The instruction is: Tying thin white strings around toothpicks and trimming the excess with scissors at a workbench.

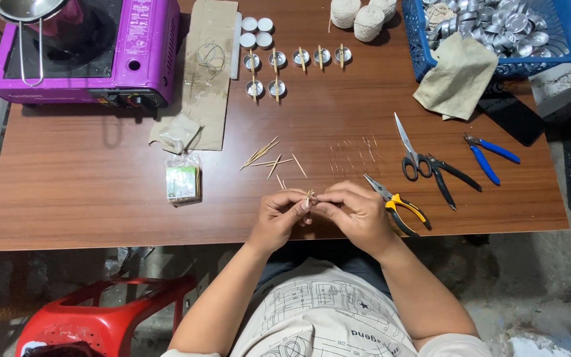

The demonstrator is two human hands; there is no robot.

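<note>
My left hand [279,215] and my right hand [355,211] meet over the table's near edge, pinching a small bundle of toothpicks [309,196] between their fingertips. A thin thread or wick may run between the fingers; it is too small to tell. Loose toothpicks [267,157] lie scattered on the brown wooden table [100,198] just beyond my hands. Farther back stand several small metal cups [277,86], some with a stick laid across the top.
Yellow-handled pliers [401,208], scissors [410,152], black pliers [451,177] and blue pliers [487,157] lie right. A blue basket [563,39] of metal cups, a cloth [457,76], string balls [358,16], a purple gas stove [133,53], a toothpick packet [182,182] and a red stool [100,317] are around.
</note>
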